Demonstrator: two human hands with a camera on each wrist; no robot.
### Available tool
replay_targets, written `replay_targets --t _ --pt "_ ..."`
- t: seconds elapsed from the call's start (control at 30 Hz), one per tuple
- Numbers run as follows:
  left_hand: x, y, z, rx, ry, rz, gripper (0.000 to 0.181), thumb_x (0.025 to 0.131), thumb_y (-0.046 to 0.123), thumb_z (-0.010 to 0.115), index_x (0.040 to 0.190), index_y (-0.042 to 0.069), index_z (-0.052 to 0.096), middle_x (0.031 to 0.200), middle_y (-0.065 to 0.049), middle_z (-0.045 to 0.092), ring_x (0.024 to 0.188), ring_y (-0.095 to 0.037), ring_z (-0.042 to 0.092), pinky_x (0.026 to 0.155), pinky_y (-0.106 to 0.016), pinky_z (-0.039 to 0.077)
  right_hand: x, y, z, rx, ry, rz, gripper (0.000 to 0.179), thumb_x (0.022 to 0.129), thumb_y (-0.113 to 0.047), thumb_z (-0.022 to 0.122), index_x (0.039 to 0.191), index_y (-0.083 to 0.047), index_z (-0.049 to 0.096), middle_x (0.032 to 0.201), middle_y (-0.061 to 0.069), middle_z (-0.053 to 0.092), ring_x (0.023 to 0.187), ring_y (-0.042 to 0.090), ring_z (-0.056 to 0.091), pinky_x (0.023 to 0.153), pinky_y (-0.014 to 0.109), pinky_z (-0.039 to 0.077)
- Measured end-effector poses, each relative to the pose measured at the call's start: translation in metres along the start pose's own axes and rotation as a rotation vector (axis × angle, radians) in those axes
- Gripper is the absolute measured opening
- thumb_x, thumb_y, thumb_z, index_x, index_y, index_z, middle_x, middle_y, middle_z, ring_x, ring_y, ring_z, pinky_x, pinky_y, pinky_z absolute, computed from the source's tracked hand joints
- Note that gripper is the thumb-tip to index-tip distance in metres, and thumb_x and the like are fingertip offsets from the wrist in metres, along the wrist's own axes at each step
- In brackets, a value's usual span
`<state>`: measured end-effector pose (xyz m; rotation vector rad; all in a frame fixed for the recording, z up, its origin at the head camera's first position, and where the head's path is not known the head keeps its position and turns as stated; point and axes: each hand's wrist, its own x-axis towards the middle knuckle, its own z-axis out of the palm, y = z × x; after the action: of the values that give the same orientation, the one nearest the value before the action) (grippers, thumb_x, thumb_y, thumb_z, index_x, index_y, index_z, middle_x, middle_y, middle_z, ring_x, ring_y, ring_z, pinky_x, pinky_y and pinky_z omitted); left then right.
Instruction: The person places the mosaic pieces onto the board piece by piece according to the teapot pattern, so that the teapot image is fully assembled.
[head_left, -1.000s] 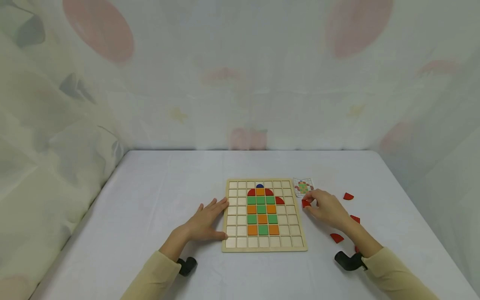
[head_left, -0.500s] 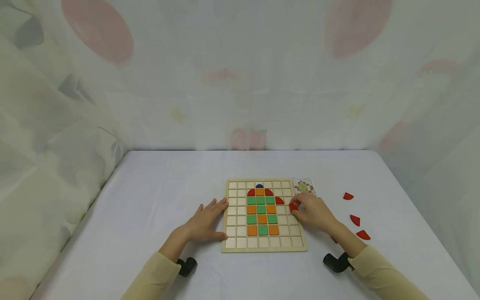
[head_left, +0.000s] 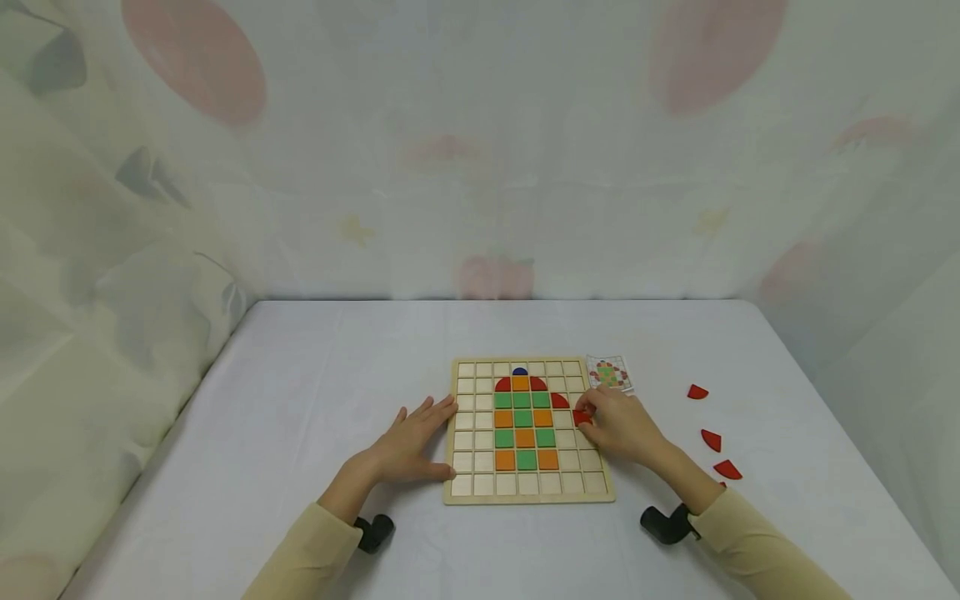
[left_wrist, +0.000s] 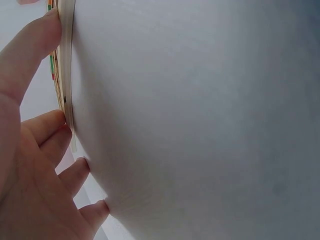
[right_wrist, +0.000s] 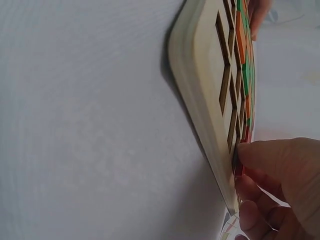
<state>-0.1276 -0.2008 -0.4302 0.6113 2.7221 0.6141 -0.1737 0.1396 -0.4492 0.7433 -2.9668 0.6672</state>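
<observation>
A wooden grid board (head_left: 480,498) lies on the table with green and orange square tiles, red quarter-circle tiles and a small blue half-round tile set in its cells. My right hand (head_left: 624,425) pinches a red quarter-circle tile (head_left: 581,417) between thumb and fingers at a cell near the board's right edge. In the right wrist view that red tile (right_wrist: 242,159) sits low at the board surface under the thumb. My left hand (head_left: 411,446) rests at the board's left edge, fingers spread; the left wrist view shows its thumb and fingertips against the board's side (left_wrist: 66,60).
A small pattern card (head_left: 609,373) lies by the board's upper right corner. Several red quarter-circle tiles (head_left: 697,392) are scattered on the white table (head_left: 337,350) to the right, one partly hidden by the right forearm. Printed cloth hangs behind and at the sides.
My right hand has carried the red quarter-circle tile leftward from beside the card onto the board's right side, where it now lies squarer to a cell. The left hand has stayed still.
</observation>
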Motion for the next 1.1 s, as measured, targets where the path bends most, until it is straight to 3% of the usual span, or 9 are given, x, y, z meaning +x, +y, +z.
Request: replay_targets --t 0.47,0.67,1.1 --pt "0.0 0.001 0.0 0.002 -0.006 0.011 0.09 0.074 0.039 0.074 0.145 0.009 0.027 0.153 -0.006 0.021 0.14 -0.036 0.015 0.104 -0.066 0.009 -0.001 -0.001 0.0 0.002 0.012 0.004 0.019 0.075 -0.015 0.073 0.09 -0.012 0.061 0.074 -0.005 0.051 0.066 0.01 0.044 0.054 0.023 0.036" --pt "-0.001 0.003 -0.002 0.001 -0.011 0.004 0.09 0.074 0.039 0.074 0.145 0.009 0.028 0.153 -0.006 0.021 0.14 -0.036 0.015 0.104 -0.066 0.008 -0.003 0.001 -0.004 0.041 0.007 -0.003 0.018 0.078 -0.011 0.069 0.094 -0.011 0.063 0.082 -0.002 0.058 0.072 0.012 0.05 0.062 0.026 0.043" --pt "0.0 0.004 -0.002 -0.001 -0.011 -0.009 0.09 0.074 0.038 0.075 0.145 0.009 0.028 0.153 -0.005 0.021 0.14 -0.035 0.014 0.105 -0.066 0.008 -0.027 0.018 -0.024 0.073 0.039 -0.036 0.018 0.08 -0.011 0.069 0.096 -0.013 0.063 0.091 -0.005 0.061 0.081 0.012 0.054 0.07 0.029 0.049"
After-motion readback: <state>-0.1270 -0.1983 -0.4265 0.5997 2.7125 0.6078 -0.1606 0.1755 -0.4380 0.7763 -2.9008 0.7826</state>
